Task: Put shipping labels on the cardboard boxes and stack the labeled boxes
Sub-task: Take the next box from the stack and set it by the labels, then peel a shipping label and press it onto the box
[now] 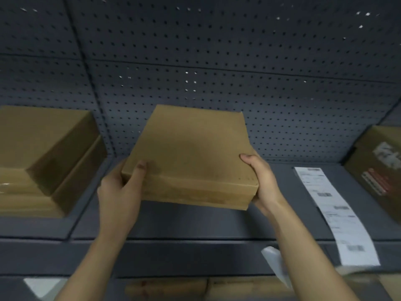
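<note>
A flat cardboard box point(191, 157) is held at the centre, over the grey shelf point(184, 222). The left hand point(118, 192) grips its near-left corner with the thumb on top, and the right hand point(263, 183) grips its near-right corner. A stack of boxes point(43, 157) sits at 9 o'clock, a strip of labels point(334, 213) lies at 4 o'clock, a printed box point(379, 168) stands at 3 o'clock, and a pegboard point(217, 61) rises at 12
</note>
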### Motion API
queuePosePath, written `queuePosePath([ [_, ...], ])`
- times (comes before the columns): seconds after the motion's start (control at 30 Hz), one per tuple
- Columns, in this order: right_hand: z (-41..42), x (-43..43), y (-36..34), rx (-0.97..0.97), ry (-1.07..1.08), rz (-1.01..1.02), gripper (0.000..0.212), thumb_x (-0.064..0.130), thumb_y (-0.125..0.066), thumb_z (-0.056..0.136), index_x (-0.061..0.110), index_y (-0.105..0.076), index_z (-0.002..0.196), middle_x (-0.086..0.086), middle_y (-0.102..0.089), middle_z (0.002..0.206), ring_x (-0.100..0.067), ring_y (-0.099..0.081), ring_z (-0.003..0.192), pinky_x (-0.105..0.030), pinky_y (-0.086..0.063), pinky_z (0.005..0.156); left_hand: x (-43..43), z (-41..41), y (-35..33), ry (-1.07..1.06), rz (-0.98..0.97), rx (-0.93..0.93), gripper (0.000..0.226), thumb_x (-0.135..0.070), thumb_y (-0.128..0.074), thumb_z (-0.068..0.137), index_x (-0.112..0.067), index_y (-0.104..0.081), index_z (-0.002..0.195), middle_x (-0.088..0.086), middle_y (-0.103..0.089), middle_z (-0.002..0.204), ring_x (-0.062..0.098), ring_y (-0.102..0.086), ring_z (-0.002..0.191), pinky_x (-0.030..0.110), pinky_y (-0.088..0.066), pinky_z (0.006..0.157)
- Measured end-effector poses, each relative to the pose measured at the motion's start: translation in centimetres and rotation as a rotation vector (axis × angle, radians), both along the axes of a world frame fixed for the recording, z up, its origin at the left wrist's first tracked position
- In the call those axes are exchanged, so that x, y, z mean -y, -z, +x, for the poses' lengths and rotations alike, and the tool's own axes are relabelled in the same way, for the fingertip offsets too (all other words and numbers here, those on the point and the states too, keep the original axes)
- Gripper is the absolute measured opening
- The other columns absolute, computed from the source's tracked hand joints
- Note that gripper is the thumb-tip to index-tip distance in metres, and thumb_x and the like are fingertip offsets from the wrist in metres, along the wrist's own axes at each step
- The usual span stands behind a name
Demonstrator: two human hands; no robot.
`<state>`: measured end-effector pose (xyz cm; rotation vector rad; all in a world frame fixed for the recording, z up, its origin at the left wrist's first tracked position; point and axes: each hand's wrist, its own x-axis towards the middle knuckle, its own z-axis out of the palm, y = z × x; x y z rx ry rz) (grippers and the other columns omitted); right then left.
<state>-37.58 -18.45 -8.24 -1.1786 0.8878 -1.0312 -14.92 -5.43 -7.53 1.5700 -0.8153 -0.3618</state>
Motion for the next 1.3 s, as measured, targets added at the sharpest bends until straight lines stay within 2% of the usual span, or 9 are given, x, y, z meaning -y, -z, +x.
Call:
queuePosePath([
  [0.1, -4.1, 1.4, 1.5, -0.023, -0.014, 0.011, 0.059, 0.033, -0.056, 0.080, 0.015, -0.056, 0.137, 0.002, -0.075, 0.111, -0.014, -0.072, 0.098, -0.029, -0.052, 0.080, 1.5, -4.0, 2.3, -0.008, 0.058, -0.017, 0.046, -0.032, -0.057, 0.097, 0.014, -0.055, 0.090, -0.008, -0.040, 0.038, 0.010, -0.038, 0.037, 0.023, -0.030, 0.043],
  [0.27, -7.9, 3.3, 4.1, -0.060, -0.060, 0.037, 0.052, 0.030, -0.053, 0.084, 0.020, -0.057, 0.136, -0.002, -0.072, 0.121, -0.023, -0.068, 0.111, -0.037, -0.051, 0.092, 2.8, -8.0, 4.8, 0.023, 0.128, -0.059, 0.023, -0.035, -0.055, 0.097, -0.019, -0.071, 0.105, 0.010, -0.062, 0.062, 0.018, -0.050, 0.048, 0.025, -0.039, 0.048],
  [0.43, -8.5, 4.6, 6.4, -0.097, -0.071, 0.064, 0.055, 0.029, -0.053, 0.085, 0.019, -0.054, 0.139, -0.005, -0.069, 0.126, -0.026, -0.064, 0.117, -0.036, -0.050, 0.095, 3.9, -8.5, 6.4, 0.059, 0.187, -0.080, 0.016, -0.033, -0.055, 0.098, -0.023, -0.068, 0.101, -0.016, -0.053, 0.048, 0.003, -0.045, 0.043, 0.014, -0.032, 0.040],
  [0.63, -7.8, 5.4, 7.4, -0.154, -0.049, 0.052, 0.057, 0.028, -0.054, 0.084, 0.021, -0.053, 0.141, -0.003, -0.069, 0.127, -0.021, -0.065, 0.116, -0.036, -0.048, 0.098, 4.7, -8.1, 7.6, 0.082, 0.253, -0.096, 0.021, -0.028, -0.057, 0.096, -0.022, -0.065, 0.115, -0.009, -0.068, 0.078, -0.005, -0.059, 0.059, 0.011, -0.041, 0.049],
  [0.77, -7.9, 5.7, 7.9, -0.150, -0.039, 0.073, 0.055, 0.027, -0.055, 0.082, 0.025, -0.056, 0.137, 0.000, -0.071, 0.123, -0.020, -0.066, 0.115, -0.032, -0.047, 0.093, 4.5, -8.1, 7.8, 0.124, 0.248, -0.075, 0.019, -0.029, -0.058, 0.096, -0.036, -0.060, 0.113, -0.012, -0.070, 0.072, 0.000, -0.061, 0.065, 0.010, -0.044, 0.051],
  [1.07, -9.0, 5.3, 8.1, -0.188, -0.080, 0.077, 0.042, 0.019, -0.053, 0.099, 0.020, -0.053, 0.141, 0.001, -0.067, 0.131, -0.016, -0.063, 0.120, -0.030, -0.046, 0.103, 4.6, -8.3, 7.3, 0.143, 0.306, 0.017, 0.036, -0.033, -0.054, 0.097, -0.026, -0.057, 0.133, -0.008, -0.066, 0.078, 0.005, -0.057, 0.060, 0.020, -0.044, 0.050],
  [1.17, -9.6, 4.6, 7.7, -0.281, 0.047, 0.072, 0.050, 0.027, -0.058, 0.100, 0.015, -0.048, 0.147, 0.002, -0.061, 0.138, -0.007, -0.059, 0.123, -0.024, -0.042, 0.108, 4.6, -8.2, 7.1, 0.124, 0.302, 0.150, 0.043, -0.026, -0.055, 0.097, -0.018, -0.051, 0.139, 0.004, -0.068, 0.112, 0.024, -0.062, 0.094, 0.033, -0.049, 0.074],
  [1.23, -10.1, 3.6, 7.3, -0.350, 0.169, 0.034, 0.049, 0.030, -0.060, 0.098, 0.014, -0.051, 0.144, 0.006, -0.059, 0.137, -0.002, -0.055, 0.124, -0.018, -0.040, 0.107, 4.5, -8.6, 6.5, 0.096, 0.210, 0.323, 0.043, -0.016, -0.058, 0.095, -0.009, -0.052, 0.137, 0.010, -0.056, 0.137, 0.023, -0.050, 0.122, 0.026, -0.042, 0.093],
  [1.3, -11.1, 2.1, 7.1, -0.408, 0.269, -0.031, 0.037, 0.024, -0.061, 0.098, 0.014, -0.061, 0.134, 0.009, -0.065, 0.127, 0.002, -0.058, 0.118, -0.019, -0.042, 0.107, 4.4, -9.9, 5.7, 0.125, 0.080, 0.437, 0.036, -0.014, -0.057, 0.092, -0.004, -0.059, 0.127, 0.012, -0.054, 0.137, 0.021, -0.047, 0.128, 0.014, -0.037, 0.094],
])
